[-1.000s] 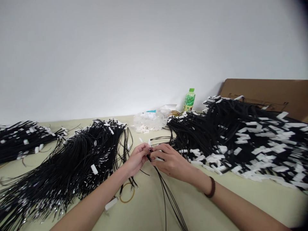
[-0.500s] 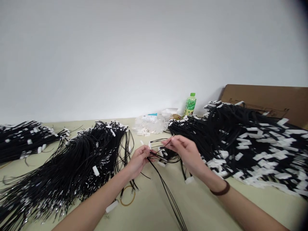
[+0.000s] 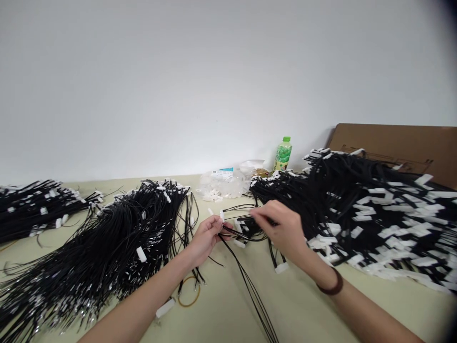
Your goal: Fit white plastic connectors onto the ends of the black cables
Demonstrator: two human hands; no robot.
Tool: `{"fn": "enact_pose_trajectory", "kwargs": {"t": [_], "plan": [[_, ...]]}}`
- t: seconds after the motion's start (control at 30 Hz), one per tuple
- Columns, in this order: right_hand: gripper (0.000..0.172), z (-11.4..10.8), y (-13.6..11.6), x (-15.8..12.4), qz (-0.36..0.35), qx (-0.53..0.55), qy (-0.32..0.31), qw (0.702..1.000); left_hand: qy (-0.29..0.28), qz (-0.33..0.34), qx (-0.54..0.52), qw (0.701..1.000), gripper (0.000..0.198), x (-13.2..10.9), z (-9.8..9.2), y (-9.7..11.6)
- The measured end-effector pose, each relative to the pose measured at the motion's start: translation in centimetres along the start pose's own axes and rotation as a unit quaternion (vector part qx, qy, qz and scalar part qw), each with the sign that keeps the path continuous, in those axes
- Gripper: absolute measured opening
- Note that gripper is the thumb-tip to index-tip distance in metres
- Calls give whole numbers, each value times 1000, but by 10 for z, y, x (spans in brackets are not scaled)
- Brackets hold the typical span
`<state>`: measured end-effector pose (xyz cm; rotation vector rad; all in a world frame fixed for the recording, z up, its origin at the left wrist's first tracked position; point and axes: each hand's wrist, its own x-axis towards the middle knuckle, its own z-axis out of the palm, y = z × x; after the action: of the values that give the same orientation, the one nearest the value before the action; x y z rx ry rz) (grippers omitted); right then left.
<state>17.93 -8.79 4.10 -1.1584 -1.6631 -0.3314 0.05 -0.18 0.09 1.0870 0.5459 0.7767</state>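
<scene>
My left hand [image 3: 206, 237] is closed on a few thin black wires [image 3: 250, 288] that trail down toward me across the pale table [image 3: 300, 309]. My right hand [image 3: 282, 227] is just to its right, fingers pinched on a black wire at the near edge of the big pile of black wires with white connectors [image 3: 371, 209]. A small white connector [image 3: 222, 215] sticks up by my left fingertips. Between the two hands lies a small tangle of wires with white ends [image 3: 243, 231].
A second heap of black wires [image 3: 103, 247] lies left, a third [image 3: 32, 207] at far left. A clear bag of white connectors [image 3: 223, 183] and a green bottle [image 3: 282, 155] stand by the wall. Brown cardboard [image 3: 396, 143] leans at back right. A rubber band [image 3: 188, 292] lies near.
My right hand left my left hand and moved right to the edge of the big pile, then dipped slightly onto its wires. My left hand stayed in place with its wires.
</scene>
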Motion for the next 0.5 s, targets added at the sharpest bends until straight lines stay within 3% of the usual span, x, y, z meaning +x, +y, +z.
{"fn": "enact_pose_trajectory", "kwargs": {"t": [0.13,0.5], "plan": [[16,19,-5,-13,-72,-78,-50,993,-20,5,14,1000,25,0,1,1],[16,21,-5,-13,-84,-90,-47,991,-30,7,24,999,26,0,1,0]]}}
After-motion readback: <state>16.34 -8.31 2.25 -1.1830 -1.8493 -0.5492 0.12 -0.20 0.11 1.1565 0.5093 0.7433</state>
